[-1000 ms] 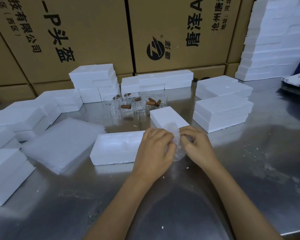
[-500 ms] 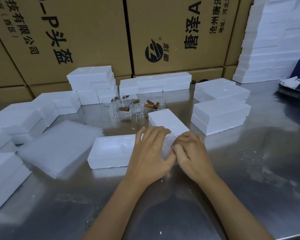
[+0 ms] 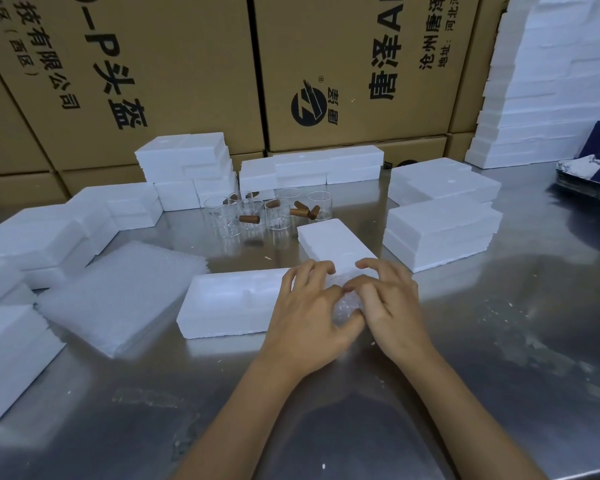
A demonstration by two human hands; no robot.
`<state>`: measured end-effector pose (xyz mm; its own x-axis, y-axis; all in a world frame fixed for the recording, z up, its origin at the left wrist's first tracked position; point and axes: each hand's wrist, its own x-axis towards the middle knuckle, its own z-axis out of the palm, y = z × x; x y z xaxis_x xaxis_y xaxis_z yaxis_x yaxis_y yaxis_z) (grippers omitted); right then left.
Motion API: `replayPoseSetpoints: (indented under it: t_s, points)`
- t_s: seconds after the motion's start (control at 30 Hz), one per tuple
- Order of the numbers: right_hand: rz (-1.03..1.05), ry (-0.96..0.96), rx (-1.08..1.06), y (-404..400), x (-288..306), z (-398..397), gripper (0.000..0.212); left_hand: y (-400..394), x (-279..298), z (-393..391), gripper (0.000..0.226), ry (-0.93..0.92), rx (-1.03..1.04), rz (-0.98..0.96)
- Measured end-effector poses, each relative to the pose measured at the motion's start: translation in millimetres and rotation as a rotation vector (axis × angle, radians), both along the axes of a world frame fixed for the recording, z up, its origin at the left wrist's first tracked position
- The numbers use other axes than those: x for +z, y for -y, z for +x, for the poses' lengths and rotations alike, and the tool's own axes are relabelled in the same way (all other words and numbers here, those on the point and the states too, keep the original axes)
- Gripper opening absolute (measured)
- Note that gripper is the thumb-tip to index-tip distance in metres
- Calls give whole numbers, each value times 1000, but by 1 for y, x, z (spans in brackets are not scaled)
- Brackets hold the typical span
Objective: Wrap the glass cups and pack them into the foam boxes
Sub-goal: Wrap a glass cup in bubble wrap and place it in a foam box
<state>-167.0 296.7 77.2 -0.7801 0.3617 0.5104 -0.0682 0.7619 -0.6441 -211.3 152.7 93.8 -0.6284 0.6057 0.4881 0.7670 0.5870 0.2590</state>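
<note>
While both hands work at the right end of the open foam box (image 3: 229, 299), a glass cup wrapped in bubble film (image 3: 345, 306) sits pinched between them, low over the worktop (image 3: 499, 341). Left hand (image 3: 309, 313) curls round the bundle's left side, thumb underneath; right hand (image 3: 388, 306) grips its right side, fingertips bent inward over the top. Only a small patch of crinkled film shows between the palms, so the cup itself cannot be made out. Judgement: bundle is light, fragile glass under a soft, springy, somewhat slippery skin; loose film ends will likely unroll if released, so hold is best taken round the body with the folded ends pressed shut, not by the rim. Box cavity lies just left of the bundle, unfilled as far as can be seen. A foam lid (image 3: 333, 244) lies just behind the box's right end. Behind the box stand unwrapped glass cups (image 3: 253, 216) with brown corks (image 3: 248, 219) among them; to its left lies a stack of bubble sheets (image 3: 125, 292).
</note>
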Motion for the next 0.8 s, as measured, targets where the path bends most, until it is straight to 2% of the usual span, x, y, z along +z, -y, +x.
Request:
replayPoseSetpoints:
  t_s: [0.1,0.2,0.27,0.33,0.4,0.47,0.53,0.63,0.73,0.8]
  points:
    - [57,83,-14,-1,-2,0,50,0,-1,3,50,-13,26,22]
    - [64,121,-12,-2,-3,1,50,2,0,3,35,-48,20,128]
    - [24,84,9,1,-2,0,47,3,-1,1,26,-96,-54,136]
    - [-100,-37,21,2,1,0,39,3,-2,-1,21,-97,-120,88]
    - [-230,-147,-11,-3,2,0,28,2,-3,-1,22,-89,-125,52]
    - [-320,-143,-50,-11,1,1,23,0,-5,-1,25,-102,-117,23]
    - [-336,-25,-80,-17,-3,1,27,-1,-6,-2,29,-100,-103,8]
    - [-300,129,-121,-20,-10,-1,22,-1,-9,-3,34,-80,-66,-9]
    - [-330,91,-129,-20,-8,1,22,-1,-11,-3,31,-8,-52,-43]
    - [-363,-6,-91,-17,-3,3,27,1,-11,-2,26,-4,-64,7]
